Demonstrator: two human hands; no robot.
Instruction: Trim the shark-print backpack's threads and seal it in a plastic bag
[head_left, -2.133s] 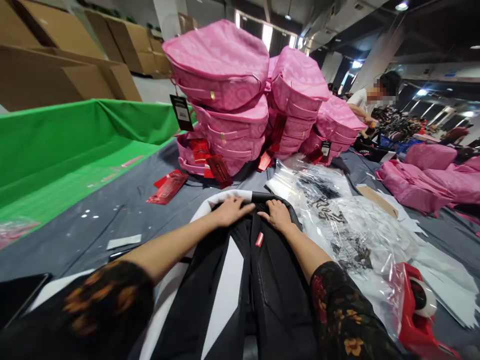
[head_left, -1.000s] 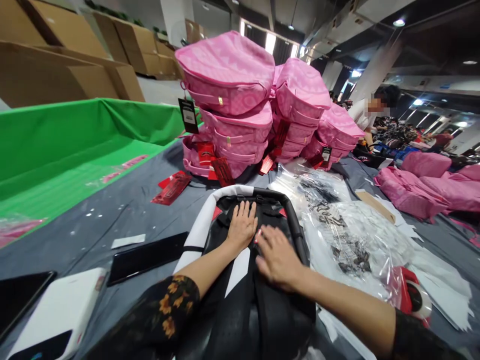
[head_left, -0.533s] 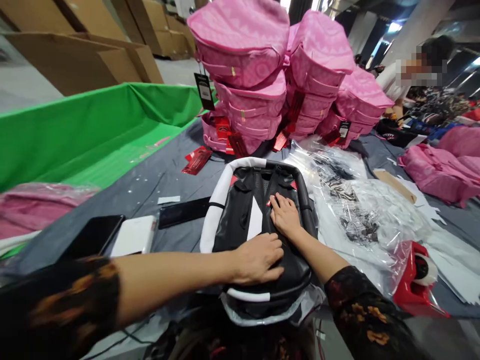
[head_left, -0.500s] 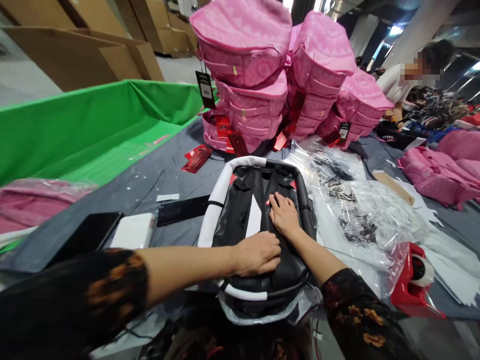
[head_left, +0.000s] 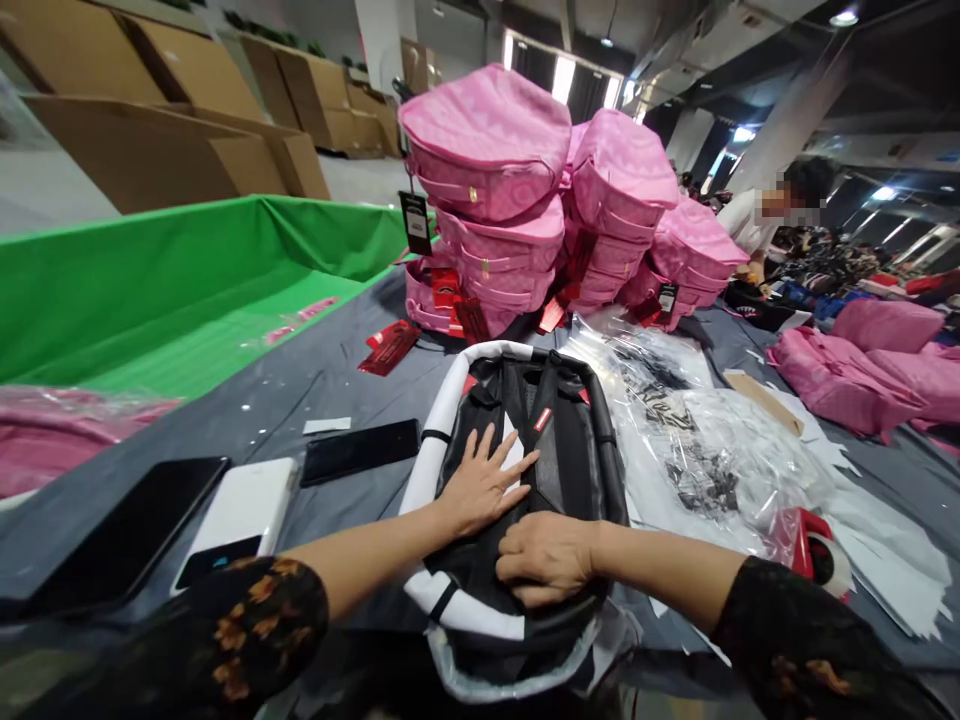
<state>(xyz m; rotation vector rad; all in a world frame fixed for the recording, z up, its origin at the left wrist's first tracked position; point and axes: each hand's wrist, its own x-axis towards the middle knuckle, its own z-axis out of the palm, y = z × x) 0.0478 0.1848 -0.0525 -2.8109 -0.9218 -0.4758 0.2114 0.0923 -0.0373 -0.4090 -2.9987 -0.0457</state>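
A black backpack (head_left: 559, 470) with its straps up lies on the dark cloth in front of me, ringed by a padded tube that is white on the left and black on the right. My left hand (head_left: 482, 482) rests with fingers spread over a white paper piece (head_left: 513, 445) and the left strap. Nearer to me, my right hand (head_left: 546, 560) is curled down on the lower part of the backpack; its fingertips are hidden, so what they grip cannot be made out. Clear plastic (head_left: 510, 685) shows under the near edge.
Stacked pink bags (head_left: 495, 150) stand behind. Clear plastic bags (head_left: 712, 450) and a red tape dispenser (head_left: 806, 545) are at right. Phones (head_left: 364, 450) and a white power bank (head_left: 244, 505) lie left, beside a green bin (head_left: 150, 250). Another person (head_left: 750, 220) bends over at back right.
My left hand has moved up the backpack and spread its fingers. The right hand has come down nearer to me and curled. The view has tilted up.
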